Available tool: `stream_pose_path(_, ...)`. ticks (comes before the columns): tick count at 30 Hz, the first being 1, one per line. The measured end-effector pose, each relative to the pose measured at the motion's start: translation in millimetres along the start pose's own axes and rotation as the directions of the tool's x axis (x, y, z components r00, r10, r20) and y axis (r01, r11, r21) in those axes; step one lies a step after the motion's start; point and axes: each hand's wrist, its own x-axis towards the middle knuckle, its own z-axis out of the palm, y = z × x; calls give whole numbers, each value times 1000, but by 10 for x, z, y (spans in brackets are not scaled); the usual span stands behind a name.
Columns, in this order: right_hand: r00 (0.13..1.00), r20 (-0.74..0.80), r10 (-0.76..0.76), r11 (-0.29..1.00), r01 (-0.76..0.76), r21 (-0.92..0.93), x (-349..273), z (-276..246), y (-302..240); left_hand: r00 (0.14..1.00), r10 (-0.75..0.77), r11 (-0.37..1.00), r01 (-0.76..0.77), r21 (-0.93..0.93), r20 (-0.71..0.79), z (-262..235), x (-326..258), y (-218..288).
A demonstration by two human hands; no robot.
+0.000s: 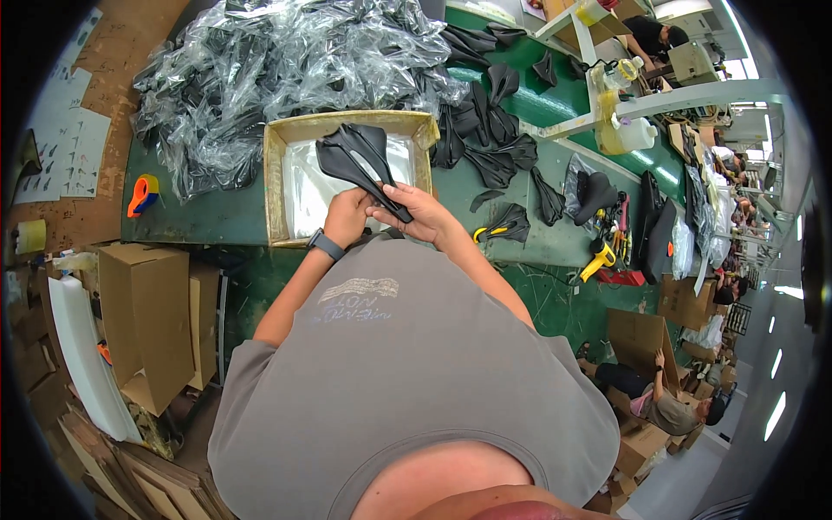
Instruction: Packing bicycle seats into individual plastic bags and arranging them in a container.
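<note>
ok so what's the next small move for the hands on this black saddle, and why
Probably free the left hand to lift some clear plastic from the open box, with the right hand holding the black saddle by its narrow end. The saddle is unwrapped, the plastic lies within easy reach, and the heap beyond is in similar plastic.

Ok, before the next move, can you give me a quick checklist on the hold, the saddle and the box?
1. Left grip on the black saddle: ok.
2. Right grip on its narrow end: ok.
3. Saddle's visible face free of wrapping: ok.
4. Box open at the top, clear plastic inside: ok.
5. Saddle's far face unmarked: cannot tell, hidden.
6. Orange-and-blue tape dispenser apart from the box: ok.
</note>
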Motion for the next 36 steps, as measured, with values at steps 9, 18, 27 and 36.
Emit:
stream_pose_path(9,970,-55,-236,728,214,651,-341,-412,-89,922,-379,-155,24,-988,82,-462,92,-147)
stream_pose_path(18,903,-64,-426,699,283,-657,-1090,-186,-334,974,-55,777,-95,-623,-218,-161,639,562)
stream_pose_path(27,598,-527,-603,788,550,-277,-957,-733,-342,660,386,876,-45,-480,644,355,512,1350)
stream_pose_path(36,420,181,-889,-53,298,-953,-770,-669,-869,840,-288,602,533,-594,461,989,1641,831)
